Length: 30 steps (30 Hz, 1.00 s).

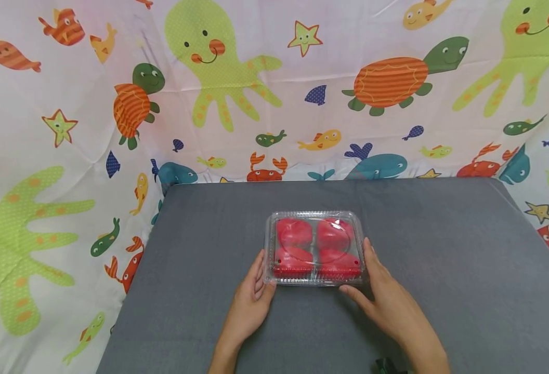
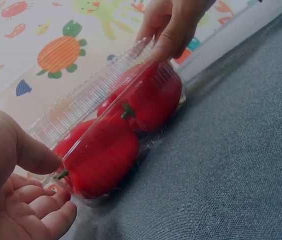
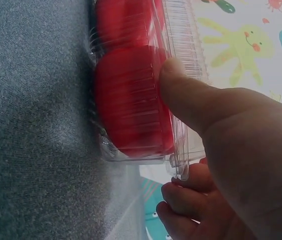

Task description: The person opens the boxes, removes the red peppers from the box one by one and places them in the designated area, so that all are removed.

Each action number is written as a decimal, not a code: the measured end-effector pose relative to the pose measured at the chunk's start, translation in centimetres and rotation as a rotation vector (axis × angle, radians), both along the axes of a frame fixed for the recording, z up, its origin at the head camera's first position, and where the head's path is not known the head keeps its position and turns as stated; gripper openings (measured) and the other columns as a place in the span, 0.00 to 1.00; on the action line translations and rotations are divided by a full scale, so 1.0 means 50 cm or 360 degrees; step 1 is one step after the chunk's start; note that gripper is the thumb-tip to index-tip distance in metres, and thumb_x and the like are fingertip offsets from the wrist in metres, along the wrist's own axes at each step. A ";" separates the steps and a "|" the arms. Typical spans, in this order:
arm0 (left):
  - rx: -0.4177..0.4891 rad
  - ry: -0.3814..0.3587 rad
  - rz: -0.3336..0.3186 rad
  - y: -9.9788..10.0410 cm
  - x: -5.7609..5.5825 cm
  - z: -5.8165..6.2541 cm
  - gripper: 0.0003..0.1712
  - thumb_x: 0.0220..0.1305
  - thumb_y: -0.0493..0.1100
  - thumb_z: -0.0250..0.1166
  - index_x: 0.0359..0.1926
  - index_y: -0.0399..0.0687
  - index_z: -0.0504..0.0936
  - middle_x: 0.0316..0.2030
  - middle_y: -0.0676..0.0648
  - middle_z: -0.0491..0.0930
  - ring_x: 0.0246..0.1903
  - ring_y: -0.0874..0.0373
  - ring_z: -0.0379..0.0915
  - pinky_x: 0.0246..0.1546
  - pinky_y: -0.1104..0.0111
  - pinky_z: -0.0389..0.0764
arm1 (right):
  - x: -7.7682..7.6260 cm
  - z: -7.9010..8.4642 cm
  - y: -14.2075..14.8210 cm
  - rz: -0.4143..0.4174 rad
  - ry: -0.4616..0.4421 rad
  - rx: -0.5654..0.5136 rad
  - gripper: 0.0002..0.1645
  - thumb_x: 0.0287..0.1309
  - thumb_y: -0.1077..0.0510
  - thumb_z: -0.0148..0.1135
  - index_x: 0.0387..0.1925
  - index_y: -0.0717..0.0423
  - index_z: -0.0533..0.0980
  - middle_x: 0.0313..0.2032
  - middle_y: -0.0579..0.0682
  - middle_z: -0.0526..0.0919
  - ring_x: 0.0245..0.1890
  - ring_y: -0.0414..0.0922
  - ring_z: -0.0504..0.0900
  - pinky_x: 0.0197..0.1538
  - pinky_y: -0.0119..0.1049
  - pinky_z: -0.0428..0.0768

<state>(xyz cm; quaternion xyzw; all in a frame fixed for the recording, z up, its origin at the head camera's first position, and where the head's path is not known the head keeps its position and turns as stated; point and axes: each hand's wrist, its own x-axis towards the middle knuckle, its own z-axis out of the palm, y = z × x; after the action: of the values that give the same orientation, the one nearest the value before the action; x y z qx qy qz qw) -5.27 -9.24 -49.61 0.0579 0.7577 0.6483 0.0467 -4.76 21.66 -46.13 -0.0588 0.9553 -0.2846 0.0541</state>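
A clear plastic clamshell box (image 1: 314,213) sits on the grey cloth with its lid down. Inside are several glossy red fruits or vegetables (image 2: 103,160), with small green stems visible in the left wrist view. My left hand (image 1: 251,306) holds the box's near left corner, thumb at the front edge and fingers along the left side. At the near right corner, my right hand (image 1: 391,301) grips the box, its thumb (image 3: 181,90) on the front wall and its other fingers by the right side rim.
Grey cloth (image 1: 199,244) covers the table around the box. A white curtain with printed sea animals (image 1: 256,114) hangs behind and at both sides. A small dark object (image 1: 387,366) shows at the bottom edge, by the right forearm.
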 end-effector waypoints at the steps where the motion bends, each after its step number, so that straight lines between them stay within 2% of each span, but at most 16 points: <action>1: 0.0005 -0.0004 0.0008 0.001 0.000 0.000 0.42 0.76 0.34 0.62 0.84 0.53 0.56 0.79 0.44 0.61 0.76 0.51 0.61 0.70 0.59 0.70 | 0.000 0.000 0.000 -0.0002 0.0005 0.0003 0.75 0.60 0.37 0.75 0.86 0.47 0.32 0.83 0.63 0.51 0.77 0.70 0.61 0.66 0.72 0.72; 11: 0.0037 -0.0031 0.0036 0.005 -0.001 0.000 0.40 0.78 0.33 0.59 0.84 0.51 0.56 0.80 0.44 0.59 0.78 0.51 0.58 0.72 0.61 0.68 | -0.004 -0.001 -0.004 -0.0039 0.0044 0.0058 0.72 0.60 0.36 0.75 0.87 0.46 0.36 0.78 0.68 0.62 0.70 0.71 0.71 0.61 0.71 0.78; 22: 0.0037 -0.0016 0.0021 0.004 -0.002 0.001 0.40 0.78 0.34 0.59 0.84 0.53 0.56 0.80 0.45 0.59 0.78 0.51 0.57 0.72 0.59 0.67 | -0.010 0.006 0.002 -0.0069 0.0058 0.0106 0.71 0.56 0.33 0.76 0.86 0.47 0.43 0.73 0.67 0.71 0.60 0.69 0.82 0.52 0.67 0.85; 30: 0.0058 -0.0017 0.0006 0.003 -0.004 -0.002 0.39 0.78 0.35 0.59 0.84 0.52 0.56 0.81 0.45 0.59 0.79 0.52 0.56 0.72 0.61 0.67 | -0.014 0.009 0.003 -0.0069 0.0040 0.0113 0.70 0.56 0.33 0.76 0.85 0.50 0.47 0.72 0.67 0.72 0.61 0.69 0.81 0.52 0.67 0.85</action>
<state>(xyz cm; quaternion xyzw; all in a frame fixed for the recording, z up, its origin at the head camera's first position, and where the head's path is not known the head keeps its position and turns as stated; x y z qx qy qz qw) -5.47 -9.09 -49.70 0.0537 0.7457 0.6623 0.0485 -5.43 21.83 -45.66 -0.0396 0.9665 -0.2508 0.0380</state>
